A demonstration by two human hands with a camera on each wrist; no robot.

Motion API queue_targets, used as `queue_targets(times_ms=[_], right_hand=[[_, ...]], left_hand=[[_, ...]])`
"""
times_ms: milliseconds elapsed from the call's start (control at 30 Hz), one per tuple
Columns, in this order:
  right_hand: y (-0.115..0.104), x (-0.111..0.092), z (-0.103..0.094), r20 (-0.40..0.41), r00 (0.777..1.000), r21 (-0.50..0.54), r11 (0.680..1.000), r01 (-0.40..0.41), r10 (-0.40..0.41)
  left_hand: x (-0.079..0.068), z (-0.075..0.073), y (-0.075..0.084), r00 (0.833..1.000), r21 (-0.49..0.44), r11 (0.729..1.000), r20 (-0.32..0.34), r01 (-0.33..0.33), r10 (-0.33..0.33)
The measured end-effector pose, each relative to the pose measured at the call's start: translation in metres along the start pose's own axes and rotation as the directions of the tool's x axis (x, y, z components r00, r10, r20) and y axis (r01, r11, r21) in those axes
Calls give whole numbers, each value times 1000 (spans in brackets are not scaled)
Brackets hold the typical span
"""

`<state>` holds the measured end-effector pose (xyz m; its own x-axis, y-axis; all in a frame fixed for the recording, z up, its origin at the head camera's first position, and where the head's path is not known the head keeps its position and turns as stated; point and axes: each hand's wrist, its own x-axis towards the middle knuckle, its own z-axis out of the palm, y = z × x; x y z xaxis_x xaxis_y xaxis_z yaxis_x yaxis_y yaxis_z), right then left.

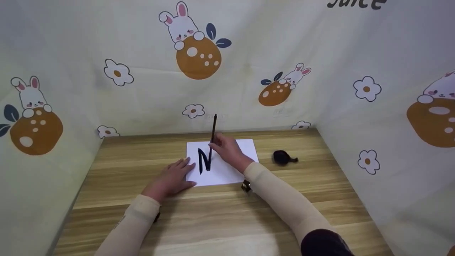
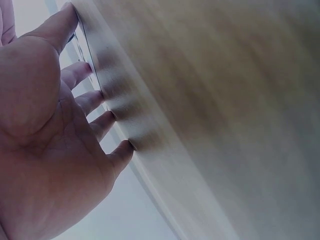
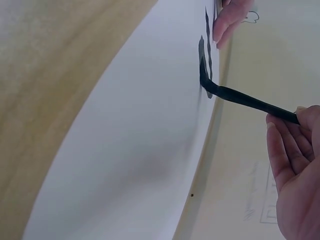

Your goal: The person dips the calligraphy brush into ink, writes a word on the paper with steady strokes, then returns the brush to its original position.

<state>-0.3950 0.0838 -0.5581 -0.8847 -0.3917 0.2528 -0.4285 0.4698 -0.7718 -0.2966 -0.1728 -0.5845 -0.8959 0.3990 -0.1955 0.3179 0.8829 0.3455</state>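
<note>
A sheet of white paper lies on the wooden table, bearing black painted strokes that resemble an N. My right hand pinches a dark, slender paintbrush between thumb and fingers. In the right wrist view the bristles bend against the paper, on a black stroke. The brush handle slants up into the right hand. My left hand rests palm down with spread fingers at the paper's left edge. Straight fingers of the left hand appear in the left wrist view, tips down.
Right of the paper, a small black dish with a short handle stands on the table. Cloth walls printed with rabbits, oranges and flowers enclose the table at the back and both sides.
</note>
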Motion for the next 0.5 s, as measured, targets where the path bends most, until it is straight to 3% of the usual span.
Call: queue_targets(times_ms=[500], right_hand=[[5,13,0,-35,999,-23,999,-36,35]], left_hand=[[1,1,-1,1000,13,1000,4,7,-8]])
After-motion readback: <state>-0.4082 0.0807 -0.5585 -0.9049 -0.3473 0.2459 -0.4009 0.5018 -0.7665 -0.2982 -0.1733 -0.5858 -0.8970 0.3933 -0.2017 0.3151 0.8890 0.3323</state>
